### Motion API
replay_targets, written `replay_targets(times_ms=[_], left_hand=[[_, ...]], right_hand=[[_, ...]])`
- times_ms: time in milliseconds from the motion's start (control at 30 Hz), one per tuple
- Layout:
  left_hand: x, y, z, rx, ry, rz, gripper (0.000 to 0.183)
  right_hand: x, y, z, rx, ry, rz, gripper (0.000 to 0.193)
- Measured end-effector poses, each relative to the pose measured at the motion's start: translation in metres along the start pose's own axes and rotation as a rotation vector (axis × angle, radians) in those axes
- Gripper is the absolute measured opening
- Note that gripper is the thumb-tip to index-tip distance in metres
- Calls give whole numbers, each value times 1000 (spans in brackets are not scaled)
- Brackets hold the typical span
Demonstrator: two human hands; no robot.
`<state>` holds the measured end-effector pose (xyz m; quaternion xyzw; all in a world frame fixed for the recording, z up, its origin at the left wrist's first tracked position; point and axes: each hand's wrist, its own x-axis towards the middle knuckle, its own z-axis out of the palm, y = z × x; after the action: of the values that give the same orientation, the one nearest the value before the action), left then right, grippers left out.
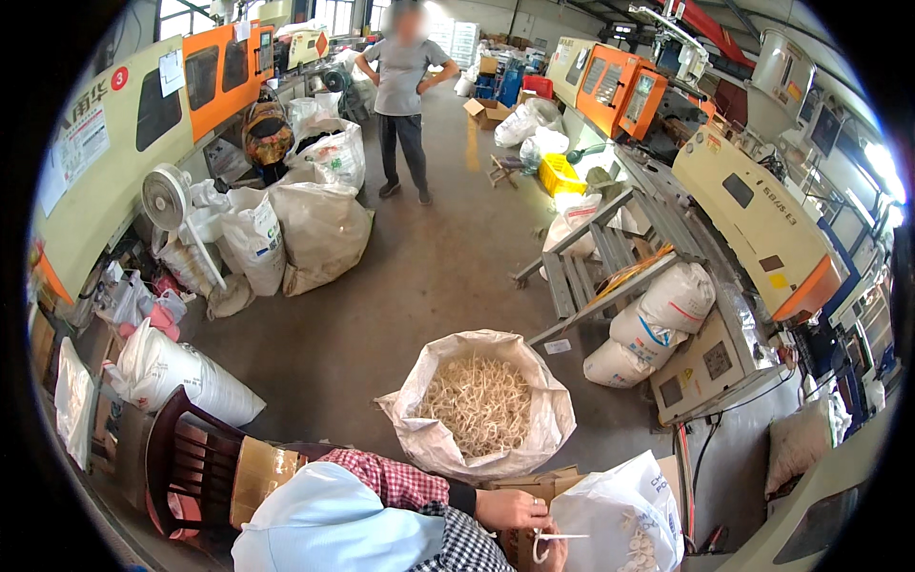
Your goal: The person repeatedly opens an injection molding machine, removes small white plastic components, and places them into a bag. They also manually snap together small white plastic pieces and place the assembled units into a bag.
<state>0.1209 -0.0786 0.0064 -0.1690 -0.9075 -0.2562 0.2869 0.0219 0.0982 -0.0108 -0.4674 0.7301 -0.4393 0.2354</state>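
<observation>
My left hand (515, 508), coming from a red checked sleeve with a black cuff and wearing a ring, has its fingers closed at a thin white plastic piece (570, 537). Close below it my right hand (551, 554) pinches the same piece, its fingers partly hidden. The piece has a straight stem and a curved end. Just right of my hands stands a white plastic bag (610, 500) with several pale pieces (640, 548) inside. Beyond them is a large open woven sack (419, 448) full of thin, curly, cream-coloured plastic pieces (477, 405).
A person (405, 86) stands ahead, hands on hips. Metal steps (600, 267) and stacked white sacks (658, 324) are at right. Moulding machines (162, 105) line both sides. At left are filled sacks (319, 234), a fan (167, 197) and a dark chair (186, 458).
</observation>
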Motion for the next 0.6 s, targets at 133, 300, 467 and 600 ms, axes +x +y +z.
replay_targets(times_ms=[133,300,467,600], left_hand=[[-4,-14,10,20,91,150,30],[-21,-65,4,-121,391,-826,25],[-102,-164,17,68,173,-1117,24],[-110,-189,27,181,81,-1194,22]], right_hand=[[17,-24,-9,195,-46,140,14],[17,48,-52,414,626,461,26],[14,201,-111,385,885,648,33],[8,155,-108,346,798,574,34]])
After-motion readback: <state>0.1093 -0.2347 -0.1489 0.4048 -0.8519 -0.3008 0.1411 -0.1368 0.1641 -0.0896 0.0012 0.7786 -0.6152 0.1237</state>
